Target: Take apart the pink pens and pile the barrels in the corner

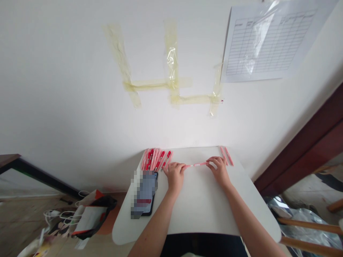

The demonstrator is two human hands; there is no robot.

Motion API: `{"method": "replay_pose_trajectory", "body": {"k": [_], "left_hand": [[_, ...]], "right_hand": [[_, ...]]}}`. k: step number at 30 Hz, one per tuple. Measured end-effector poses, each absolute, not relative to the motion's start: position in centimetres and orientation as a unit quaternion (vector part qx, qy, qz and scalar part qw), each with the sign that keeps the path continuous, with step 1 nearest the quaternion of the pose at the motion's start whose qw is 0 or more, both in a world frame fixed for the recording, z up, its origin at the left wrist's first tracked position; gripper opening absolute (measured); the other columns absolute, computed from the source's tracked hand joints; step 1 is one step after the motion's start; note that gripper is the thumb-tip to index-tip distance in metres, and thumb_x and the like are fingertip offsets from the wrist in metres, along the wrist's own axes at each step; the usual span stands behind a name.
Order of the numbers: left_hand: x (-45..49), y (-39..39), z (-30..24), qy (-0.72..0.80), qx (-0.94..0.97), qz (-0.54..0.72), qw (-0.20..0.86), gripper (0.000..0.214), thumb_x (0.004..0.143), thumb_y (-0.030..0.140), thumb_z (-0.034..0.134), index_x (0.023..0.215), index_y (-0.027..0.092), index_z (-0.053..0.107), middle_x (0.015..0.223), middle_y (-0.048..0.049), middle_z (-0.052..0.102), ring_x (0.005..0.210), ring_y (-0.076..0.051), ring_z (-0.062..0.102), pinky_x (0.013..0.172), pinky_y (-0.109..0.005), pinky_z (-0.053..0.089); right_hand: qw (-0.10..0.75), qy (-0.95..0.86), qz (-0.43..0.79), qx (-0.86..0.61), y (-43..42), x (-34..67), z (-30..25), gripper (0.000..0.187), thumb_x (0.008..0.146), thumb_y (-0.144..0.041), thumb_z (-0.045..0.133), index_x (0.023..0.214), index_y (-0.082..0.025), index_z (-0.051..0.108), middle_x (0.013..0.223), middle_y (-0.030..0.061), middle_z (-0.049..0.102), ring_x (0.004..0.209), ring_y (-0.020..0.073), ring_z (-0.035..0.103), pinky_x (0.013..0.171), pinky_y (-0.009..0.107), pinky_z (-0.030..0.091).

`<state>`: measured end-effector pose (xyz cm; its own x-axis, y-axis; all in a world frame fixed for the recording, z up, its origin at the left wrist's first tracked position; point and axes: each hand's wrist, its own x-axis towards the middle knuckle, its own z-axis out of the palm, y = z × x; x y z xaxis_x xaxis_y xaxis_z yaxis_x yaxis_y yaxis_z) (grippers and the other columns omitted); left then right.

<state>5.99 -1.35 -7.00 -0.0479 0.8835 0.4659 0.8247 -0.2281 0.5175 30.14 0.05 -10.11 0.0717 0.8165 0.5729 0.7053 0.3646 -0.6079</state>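
Observation:
A pink pen [197,165] lies crosswise between my two hands over the white table [203,207]. My left hand [174,175] is closed on its left end and my right hand [219,168] pinches its right end. A row of several pink and red pens [157,159] lies at the table's far left, just beyond my left hand. Two more pink pens [227,156] lie at the far right, beside my right hand.
A phone [144,192] lies on the table's left side near my left forearm. The table stands against a white wall with strips of tape [171,71] and a printed chart [268,39]. Bags and cables [85,217] lie on the floor at left; a wooden frame [308,228] stands at right.

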Motion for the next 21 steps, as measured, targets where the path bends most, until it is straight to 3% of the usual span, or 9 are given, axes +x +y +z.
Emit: {"method": "replay_pose_trajectory", "body": {"k": [12, 21], "left_hand": [[5.78, -1.09, -7.25, 0.636, 0.673, 0.375, 0.035, 0.013, 0.091, 0.032, 0.063, 0.096, 0.031, 0.075, 0.102, -0.0035, 0.074, 0.113, -0.028, 0.056, 0.114, -0.063, 0.013], [5.69, -1.07, -7.13, 0.648, 0.667, 0.366, 0.026, 0.013, 0.091, 0.03, 0.061, 0.097, 0.029, 0.073, 0.102, -0.0047, 0.073, 0.113, -0.028, 0.056, 0.113, -0.06, 0.017]], "right_hand": [[0.503, -0.64, 0.044, -0.579, 0.52, 30.64, -10.47, 0.038, 0.096, -0.056, 0.049, 0.101, -0.028, 0.073, 0.106, 0.0107, 0.065, 0.111, 0.0307, 0.049, 0.099, 0.051, 0.042], [0.511, -0.612, 0.056, -0.601, 0.37, 30.67, -10.5, 0.038, 0.096, -0.056, 0.047, 0.103, -0.029, 0.072, 0.105, 0.0115, 0.064, 0.109, 0.0322, 0.049, 0.086, 0.047, 0.045]]}}
